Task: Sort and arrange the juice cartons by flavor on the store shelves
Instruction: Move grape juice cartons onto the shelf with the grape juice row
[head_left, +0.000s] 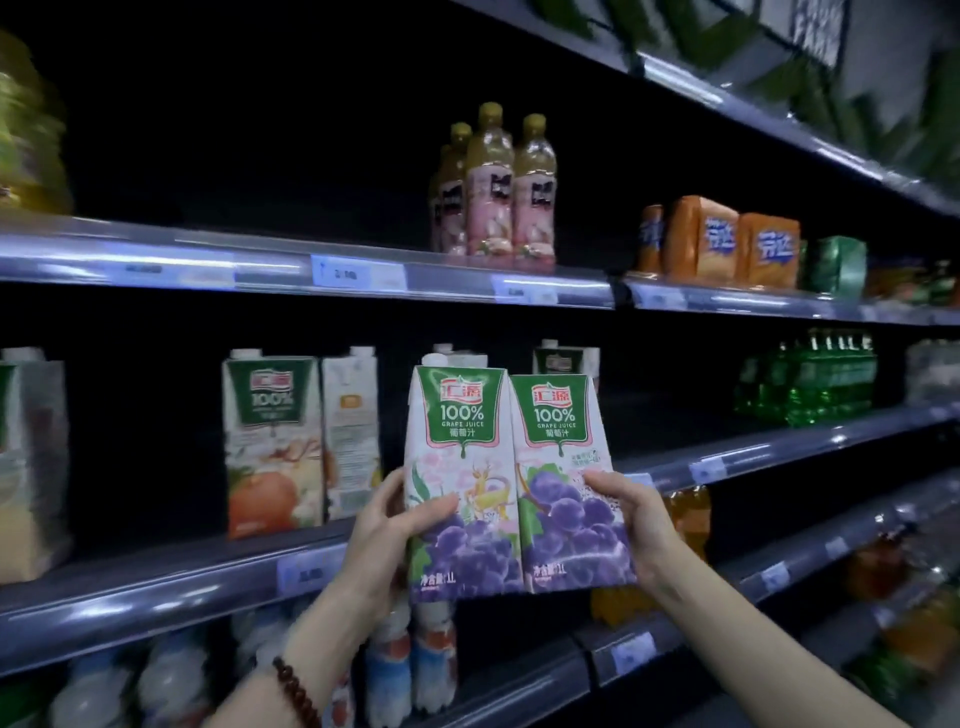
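Single head view, wide-angle. Faces the shelves (311, 577) close up, angled slightly right along the aisle. Both hands and two cartons (514, 483) sit near, centre frame.

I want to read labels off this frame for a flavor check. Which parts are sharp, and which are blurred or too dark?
Head view: the two grape juice cartons are sharp and readable; the yellow bottles at far left smear with blur, the shelf backs are black, the shelf rails glare, and wide-angle distortion tilts the shelves.
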